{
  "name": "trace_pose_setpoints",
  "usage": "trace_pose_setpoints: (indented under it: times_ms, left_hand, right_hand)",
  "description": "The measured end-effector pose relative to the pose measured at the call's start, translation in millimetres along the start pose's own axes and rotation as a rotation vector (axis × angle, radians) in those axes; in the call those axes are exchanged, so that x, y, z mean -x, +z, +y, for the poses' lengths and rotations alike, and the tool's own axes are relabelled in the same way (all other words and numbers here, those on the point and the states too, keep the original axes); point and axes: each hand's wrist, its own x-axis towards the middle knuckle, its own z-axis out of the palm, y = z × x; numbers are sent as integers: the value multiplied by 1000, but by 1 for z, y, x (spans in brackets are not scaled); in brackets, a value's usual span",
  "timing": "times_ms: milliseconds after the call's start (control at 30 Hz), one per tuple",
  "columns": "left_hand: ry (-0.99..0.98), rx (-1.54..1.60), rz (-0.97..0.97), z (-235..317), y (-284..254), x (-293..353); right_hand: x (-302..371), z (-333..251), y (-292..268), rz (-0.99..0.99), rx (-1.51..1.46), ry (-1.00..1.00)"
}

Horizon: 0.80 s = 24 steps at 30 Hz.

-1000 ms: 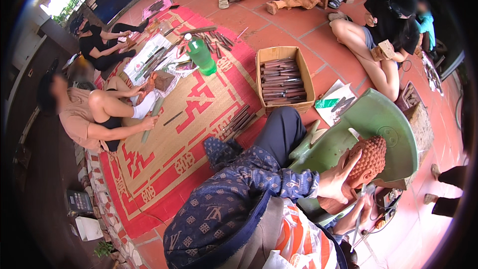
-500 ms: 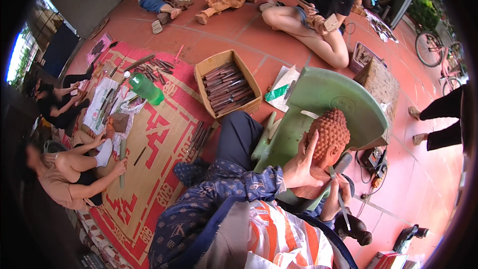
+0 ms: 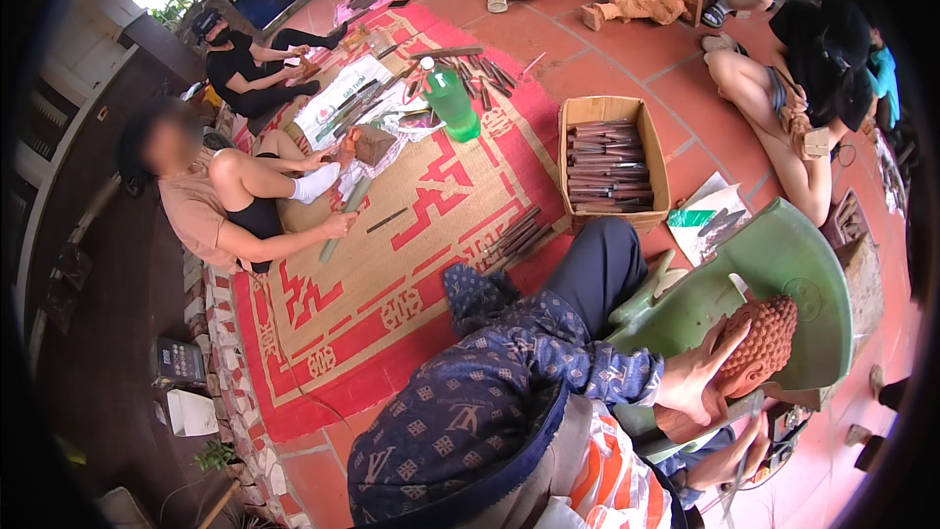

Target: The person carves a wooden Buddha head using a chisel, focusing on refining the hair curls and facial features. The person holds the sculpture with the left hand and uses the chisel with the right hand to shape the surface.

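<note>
A carved reddish-wood head [image 3: 762, 338] with rows of small knobby curls lies tilted within a green plastic chair [image 3: 818, 279]. My left hand [image 3: 690, 382] grips its face and neck side, thumb apart from the fingers. Close to the neck, my right hand [image 3: 729, 460] is closed around a long, thin, flat metal tool [image 3: 741, 446]; its exact kind is unclear. Part of the right hand is blurred near the lower rim.
A cardboard box [image 3: 661, 176] of wood-handled chisels [image 3: 609, 167] stands beyond my knee. On the red-patterned mat [image 3: 421, 264] are more tools and a green bottle [image 3: 450, 103]. A seated person [image 3: 211, 196] works at left; others sit farther off. A wooden block [image 3: 862, 284] stands behind the chair.
The view has swung left, so the chair, head and hands appear farther right and lower. My left hand keeps its grip on the wooden head; my right hand still holds the metal tool.
</note>
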Motion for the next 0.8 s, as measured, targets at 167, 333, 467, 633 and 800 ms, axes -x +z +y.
trace_pose_setpoints:
  times_ms: [167, 333, 467, 633, 800]
  left_hand:
    - [-23, 17, -23, -3, 1, -2]
    - [-18, 10, -13, -2, 0, -1]
    - [-35, 18, -12, 0, 0, -1]
    - [-13, -7, -2, -3, 4, -2]
    - [-21, -26, 7, -1, -1, -1]
  right_hand:
    - [7, 15, 7, -42, 48, -4]
    - [22, 19, -1, -7, 90, -20]
    - [-7, -2, 9, 38, 59, 52]
    - [32, 32, 6, 22, -78, -29]
    - [10, 13, 5, -11, -19, -35]
